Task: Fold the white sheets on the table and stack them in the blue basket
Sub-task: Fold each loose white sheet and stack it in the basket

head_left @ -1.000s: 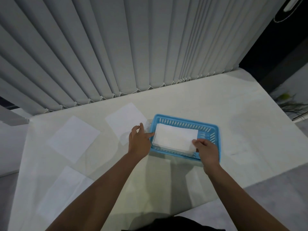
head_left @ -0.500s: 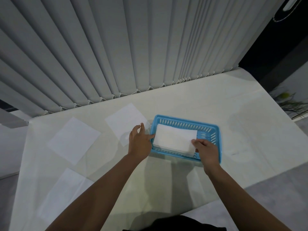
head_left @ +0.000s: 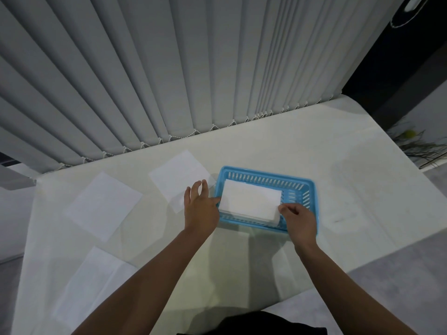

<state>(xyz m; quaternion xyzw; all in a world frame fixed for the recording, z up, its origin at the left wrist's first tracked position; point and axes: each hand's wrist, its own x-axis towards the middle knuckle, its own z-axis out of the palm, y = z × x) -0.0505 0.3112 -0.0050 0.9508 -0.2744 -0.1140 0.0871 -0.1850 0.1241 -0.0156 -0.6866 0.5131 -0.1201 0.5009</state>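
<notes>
A blue basket [head_left: 300, 182] stands on the white table, a little right of centre. A folded white sheet [head_left: 250, 201] lies in it on top of a small stack. My left hand [head_left: 199, 209] is at the basket's left end, thumb touching the folded sheet's left edge, the other fingers spread above the table. My right hand [head_left: 298, 220] pinches the sheet's near right corner inside the basket. Three unfolded white sheets lie flat to the left: one [head_left: 177, 176] just beside the basket, one [head_left: 102, 205] further left, one [head_left: 89, 286] near the front edge.
Grey vertical blinds [head_left: 169, 68] hang along the table's far edge. The table [head_left: 350, 189] ends at the right, with a dark plant [head_left: 420, 146] and grey floor beyond it. My forearms cross the table's near part.
Both hands have stayed at the two ends of the folded sheet in the basket. The left hand's fingers have lifted and spread slightly; the sheet has settled a little lower.
</notes>
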